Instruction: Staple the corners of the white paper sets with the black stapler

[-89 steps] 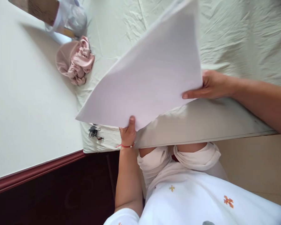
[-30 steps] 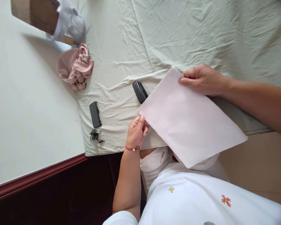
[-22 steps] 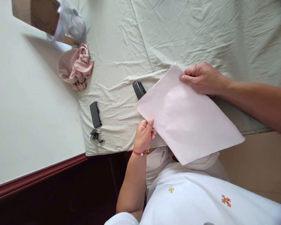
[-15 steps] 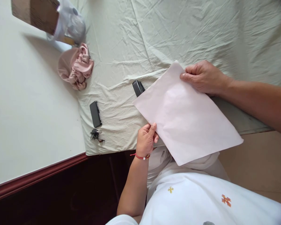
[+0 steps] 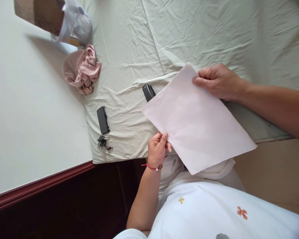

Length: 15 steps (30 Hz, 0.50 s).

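A large pale pink sheet of paper [image 5: 196, 122] is held above the near edge of a table covered with a wrinkled pale green cloth [image 5: 189, 36]. My left hand [image 5: 158, 149], with a red bracelet at the wrist, pinches the sheet's near left edge. My right hand [image 5: 218, 81] grips its far corner. The sheet slants down toward my lap and hides most of a black stapler [image 5: 148, 92] lying on the cloth behind it.
A small black flat case [image 5: 103, 119] and a bunch of keys [image 5: 102, 142] lie near the cloth's left corner. A pink satin bonnet [image 5: 82, 69] and a plastic bag [image 5: 74, 23] on a brown box sit at the far left. A cream wall [image 5: 27, 109] runs alongside.
The big sheet that stood raised in front of me has come down, folded to a smaller size. My left hand slid along its near edge toward me. The stapler and case came into sight.
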### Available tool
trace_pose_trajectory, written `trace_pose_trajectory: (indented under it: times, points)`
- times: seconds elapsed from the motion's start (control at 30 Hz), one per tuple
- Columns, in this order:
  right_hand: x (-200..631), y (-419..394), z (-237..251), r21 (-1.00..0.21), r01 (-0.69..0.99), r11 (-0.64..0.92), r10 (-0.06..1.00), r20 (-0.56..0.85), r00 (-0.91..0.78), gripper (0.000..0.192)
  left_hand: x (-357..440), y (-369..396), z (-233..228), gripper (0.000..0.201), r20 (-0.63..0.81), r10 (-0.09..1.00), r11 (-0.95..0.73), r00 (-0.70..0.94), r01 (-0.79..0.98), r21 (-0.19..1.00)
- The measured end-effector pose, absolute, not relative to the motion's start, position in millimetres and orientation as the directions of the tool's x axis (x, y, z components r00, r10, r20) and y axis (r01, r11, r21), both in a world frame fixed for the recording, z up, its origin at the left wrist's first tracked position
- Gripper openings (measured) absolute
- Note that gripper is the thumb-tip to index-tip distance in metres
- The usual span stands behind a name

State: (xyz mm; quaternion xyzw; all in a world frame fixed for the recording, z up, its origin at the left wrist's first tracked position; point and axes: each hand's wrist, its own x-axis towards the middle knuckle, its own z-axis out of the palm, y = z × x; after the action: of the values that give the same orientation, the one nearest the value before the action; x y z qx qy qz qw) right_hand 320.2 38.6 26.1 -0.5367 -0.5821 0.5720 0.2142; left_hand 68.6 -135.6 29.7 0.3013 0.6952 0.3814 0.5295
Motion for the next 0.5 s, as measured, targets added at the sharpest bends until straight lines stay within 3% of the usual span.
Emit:
trace_pose_trajectory:
  times: [0.5]
  points:
    - [323.1, 39.2, 26.7, -0.904, 0.381, -0.193, 0.861, -0.343, -0.376, 0.042, 67.3, -134.2, 34.4, 0.062, -0.538, 0.813, 0.555, -0.225, 0.017, 0.832]
